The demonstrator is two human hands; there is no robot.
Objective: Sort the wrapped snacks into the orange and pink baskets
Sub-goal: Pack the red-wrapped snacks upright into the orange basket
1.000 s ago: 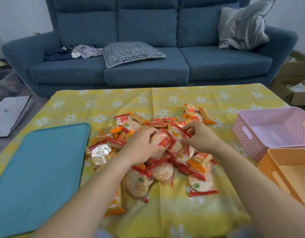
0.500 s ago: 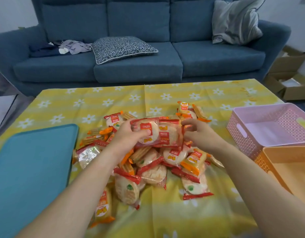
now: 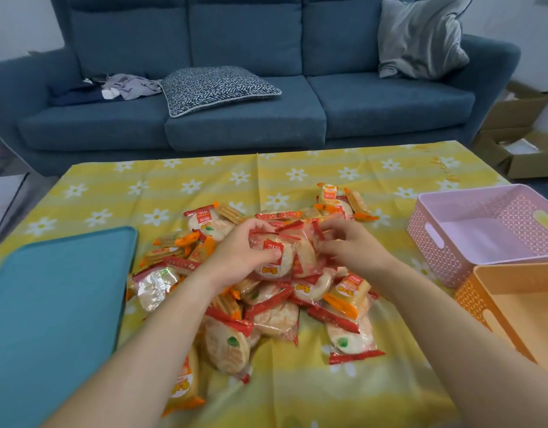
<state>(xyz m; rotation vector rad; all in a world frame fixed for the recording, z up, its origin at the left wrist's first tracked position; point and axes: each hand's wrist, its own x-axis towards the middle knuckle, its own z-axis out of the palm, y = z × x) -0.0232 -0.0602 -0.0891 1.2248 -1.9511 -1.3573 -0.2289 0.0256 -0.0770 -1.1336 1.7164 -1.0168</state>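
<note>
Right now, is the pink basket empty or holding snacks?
Empty: the pink basket shows only bare floor and walls in its visible interior.

A heap of wrapped snacks (image 3: 276, 316) lies mid-surface: round pale crackers in clear wrappers with red or orange ends. On top, a red-edged packet (image 3: 274, 257) is raised, gripped by the left hand (image 3: 238, 257) and pinched by the right hand (image 3: 350, 248). At the right stand a perforated pink basket (image 3: 451, 251) and, nearer and just beside it, an orange basket (image 3: 476, 299).
</note>
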